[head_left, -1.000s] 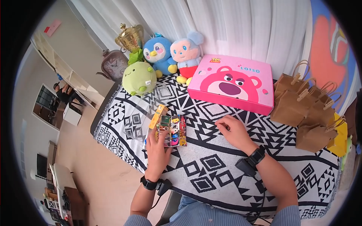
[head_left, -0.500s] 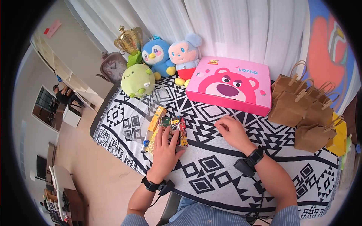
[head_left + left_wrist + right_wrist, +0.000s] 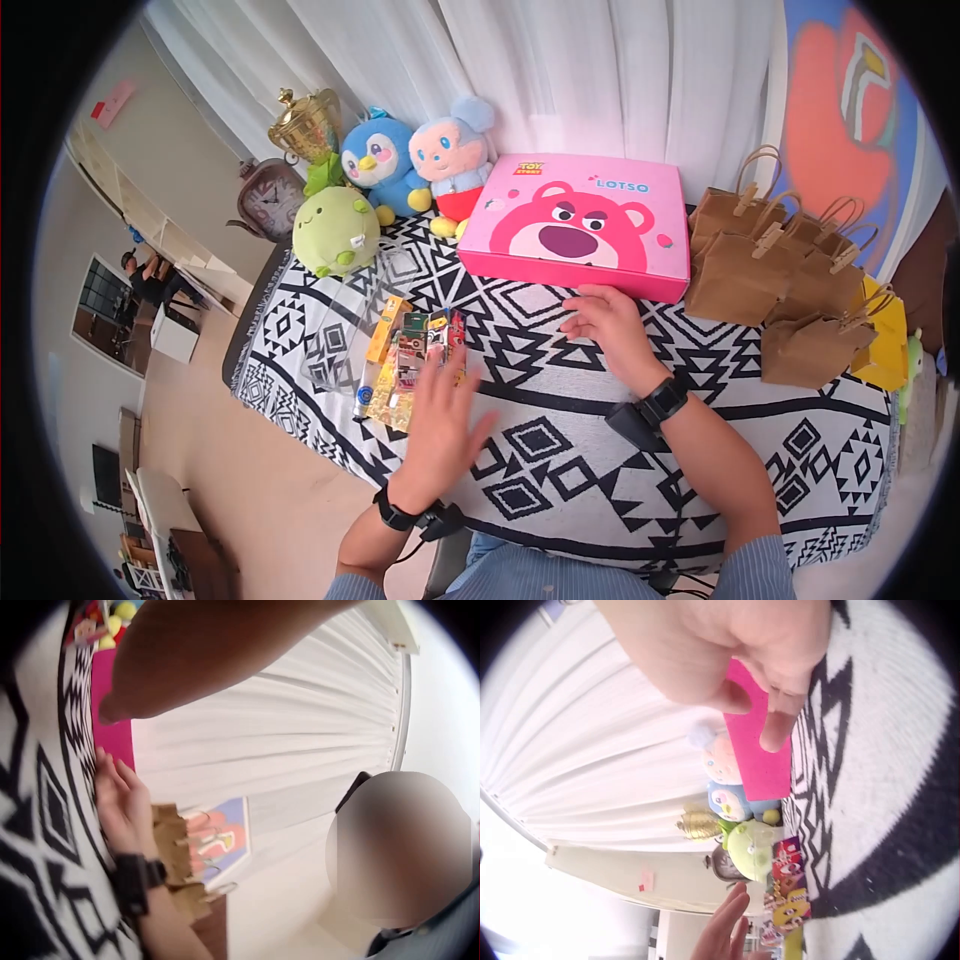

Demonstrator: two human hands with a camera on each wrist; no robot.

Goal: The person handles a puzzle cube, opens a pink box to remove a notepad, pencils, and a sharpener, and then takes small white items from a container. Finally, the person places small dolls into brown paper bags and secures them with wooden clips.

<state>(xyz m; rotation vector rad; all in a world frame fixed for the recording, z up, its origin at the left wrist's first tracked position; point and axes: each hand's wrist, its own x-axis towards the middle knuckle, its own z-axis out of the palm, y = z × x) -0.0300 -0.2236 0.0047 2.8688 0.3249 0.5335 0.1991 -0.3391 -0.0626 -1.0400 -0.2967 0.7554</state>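
Note:
My left hand hovers at the near right side of a cluster of small colourful printed packs, its fingers spread and straight, holding nothing. The packs stand side by side, with a slim yellow box at their left; the hand hides part of them. Close to the front edge of a large pink box with a bear face is my right hand. Its fingers are loosely bent, and nothing is in its grasp. In the right wrist view, the fingers overlap the box's pink side.
Clear plastic packaging lies left of the packs on the patterned cloth. Behind are a green plush, a blue penguin plush, another plush, a gold trophy and a clock. Several paper bags stand at right.
My left hand has come off the packs, drawing nearer to me and rightward with fingers extended. The right hand has moved toward the pink box, its fingers opening. The head view has turned slightly right.

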